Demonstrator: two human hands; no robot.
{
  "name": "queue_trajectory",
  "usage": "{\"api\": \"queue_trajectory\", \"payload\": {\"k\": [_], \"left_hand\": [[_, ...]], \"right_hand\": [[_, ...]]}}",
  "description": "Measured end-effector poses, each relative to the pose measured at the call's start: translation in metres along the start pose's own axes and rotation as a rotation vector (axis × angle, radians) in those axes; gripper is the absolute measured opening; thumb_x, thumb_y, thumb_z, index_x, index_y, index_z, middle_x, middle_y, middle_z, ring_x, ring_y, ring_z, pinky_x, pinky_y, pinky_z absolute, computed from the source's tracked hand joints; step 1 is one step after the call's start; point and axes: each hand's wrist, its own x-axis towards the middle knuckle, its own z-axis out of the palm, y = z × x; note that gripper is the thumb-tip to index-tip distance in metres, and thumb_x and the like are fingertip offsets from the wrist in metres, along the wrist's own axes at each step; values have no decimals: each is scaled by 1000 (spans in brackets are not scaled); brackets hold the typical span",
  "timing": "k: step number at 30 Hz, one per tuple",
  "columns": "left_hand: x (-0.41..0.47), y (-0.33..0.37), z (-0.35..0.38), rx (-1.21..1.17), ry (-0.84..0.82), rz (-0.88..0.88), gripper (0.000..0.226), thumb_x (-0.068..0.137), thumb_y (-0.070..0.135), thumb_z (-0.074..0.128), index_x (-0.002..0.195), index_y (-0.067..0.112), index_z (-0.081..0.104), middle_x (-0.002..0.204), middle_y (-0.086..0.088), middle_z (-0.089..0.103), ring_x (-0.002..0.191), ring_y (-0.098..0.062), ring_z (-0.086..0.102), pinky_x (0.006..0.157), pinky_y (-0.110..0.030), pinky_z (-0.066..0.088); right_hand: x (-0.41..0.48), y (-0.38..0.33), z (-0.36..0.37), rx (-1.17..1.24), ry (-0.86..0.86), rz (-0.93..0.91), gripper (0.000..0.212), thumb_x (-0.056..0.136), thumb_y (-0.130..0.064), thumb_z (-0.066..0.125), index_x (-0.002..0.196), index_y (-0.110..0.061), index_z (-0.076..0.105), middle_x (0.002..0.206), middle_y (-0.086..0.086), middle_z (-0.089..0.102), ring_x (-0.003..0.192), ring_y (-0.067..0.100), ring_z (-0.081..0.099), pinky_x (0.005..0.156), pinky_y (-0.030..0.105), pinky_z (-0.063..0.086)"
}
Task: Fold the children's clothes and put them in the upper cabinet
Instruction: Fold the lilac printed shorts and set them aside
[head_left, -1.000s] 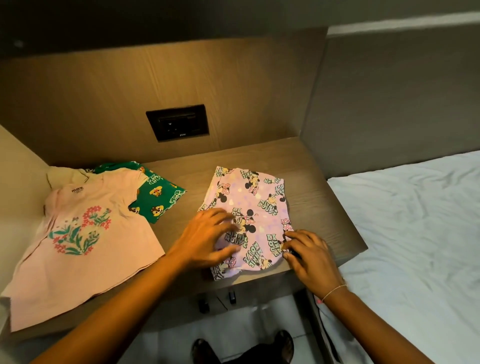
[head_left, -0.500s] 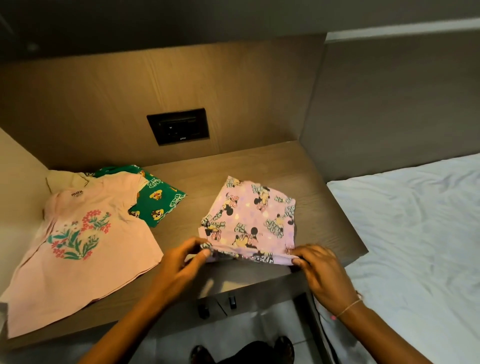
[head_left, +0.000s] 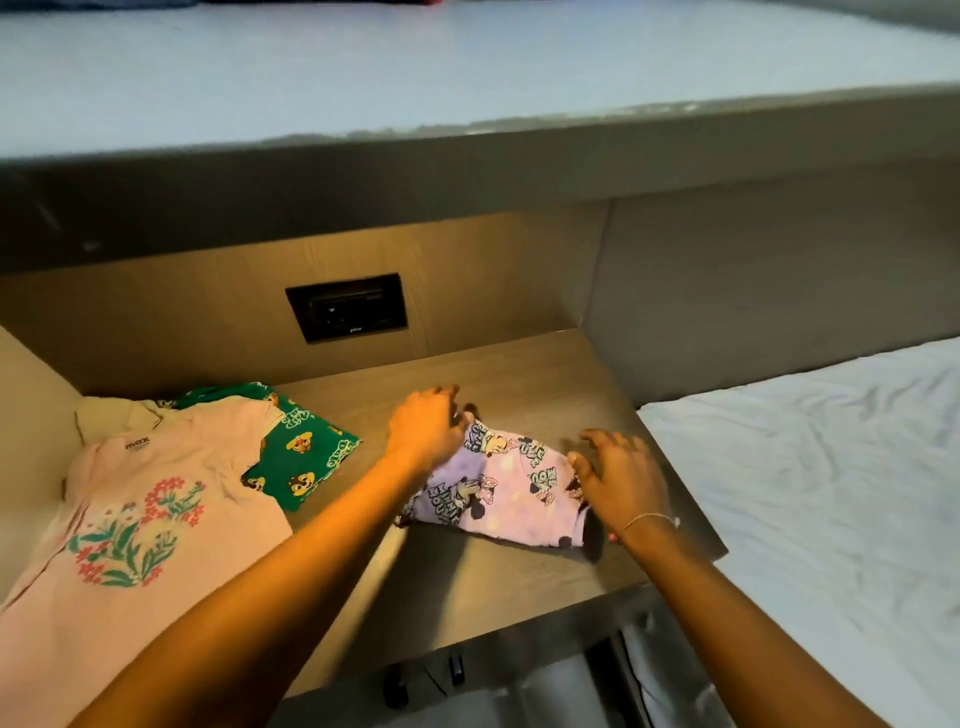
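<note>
A lilac cartoon-print children's garment (head_left: 511, 493) lies folded in half on the wooden counter (head_left: 467, 587). My left hand (head_left: 426, 431) rests on its far left corner with the fingers reaching forward, slightly blurred. My right hand (head_left: 621, 480) rests on its right edge with the fingers spread. Further left, a pink T-shirt with a flower print (head_left: 140, 519) lies flat on the counter. It partly covers a green cartoon-print garment (head_left: 301, 452).
A black socket panel (head_left: 347, 307) sits in the wooden back wall. Above the niche runs a thick grey ledge with a pale top surface (head_left: 467, 78). A bed with a white sheet (head_left: 831, 493) lies to the right. A side wall (head_left: 31, 415) closes the left.
Both hands carried the near edge of the lilac garment over to its far edge, folding it in half. My view tilted up, so the ledge above now shows.
</note>
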Motion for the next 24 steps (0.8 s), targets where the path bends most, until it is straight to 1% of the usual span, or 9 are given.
{"api": "queue_trajectory", "payload": {"k": [2, 5, 7, 9, 13, 16, 18, 21, 24], "left_hand": [[-27, 0, 27, 185, 70, 123, 55, 96, 50, 35, 140, 18, 43, 137, -9, 53, 121, -26, 49, 99, -43, 42], [-75, -9, 67, 237, -99, 93, 71, 94, 61, 12, 152, 21, 22, 161, -7, 18, 149, -28, 10, 118, -50, 6], [-83, -28, 80, 301, -141, 107, 73, 94, 63, 3, 154, 23, 4, 163, -2, -3, 149, -23, -12, 119, -48, -9], [-74, -52, 73, 307, -109, 220, 70, 93, 63, -2, 152, 27, -3, 162, 2, -9, 146, -17, -20, 120, -45, -11], [-39, -88, 43, 421, -184, 479, 62, 96, 61, 6, 151, 32, 2, 162, 4, 0, 146, -17, -21, 116, -40, -17], [-24, -88, 24, 591, -194, 529, 61, 98, 58, 20, 151, 31, 11, 162, 1, 4, 146, -22, -17, 115, -42, -16], [-37, -83, 21, 567, -190, 529, 61, 97, 52, 35, 151, 31, 16, 161, 2, 8, 148, -23, -9, 118, -46, -10], [-85, -86, 27, 238, -106, 482, 60, 93, 60, 40, 148, 38, 27, 159, 9, 20, 148, -14, 3, 121, -47, 7], [-133, -89, 39, 155, -172, 503, 79, 83, 82, 33, 149, 39, 25, 159, 11, 19, 149, -10, 1, 120, -45, 3]], "right_hand": [[-5, 1, 7, -3, -51, -178, 44, 95, -44, 50, 135, -27, 51, 137, -2, 56, 125, 21, 47, 100, 37, 44], [-21, 3, 20, -127, -240, -353, 49, 98, -48, 38, 144, -31, 40, 151, -5, 40, 135, 18, 35, 111, 36, 32], [-30, 8, 22, -172, -268, -375, 49, 98, -52, 31, 143, -33, 40, 152, -8, 37, 134, 17, 33, 110, 37, 31], [-41, 10, 20, -150, -248, -371, 51, 96, -56, 31, 140, -34, 44, 150, -9, 40, 129, 15, 37, 105, 37, 34], [-75, -7, 31, -114, -269, -449, 60, 88, -68, 33, 137, -36, 48, 135, -8, 47, 120, 12, 41, 94, 33, 37], [-88, -22, 37, -73, -272, -503, 60, 88, -70, 33, 134, -36, 49, 124, -10, 51, 111, 11, 44, 88, 32, 38], [-85, -25, 34, -13, -215, -508, 55, 89, -68, 36, 130, -36, 52, 121, -13, 54, 109, 10, 44, 86, 33, 39], [-83, -16, 35, 27, -205, -583, 61, 87, -72, 39, 137, -39, 43, 141, -15, 45, 129, 9, 35, 103, 35, 36], [-90, -3, 46, -41, -348, -676, 79, 80, -81, 38, 147, -41, 23, 157, -14, 24, 146, 13, 10, 118, 39, 7]]}}
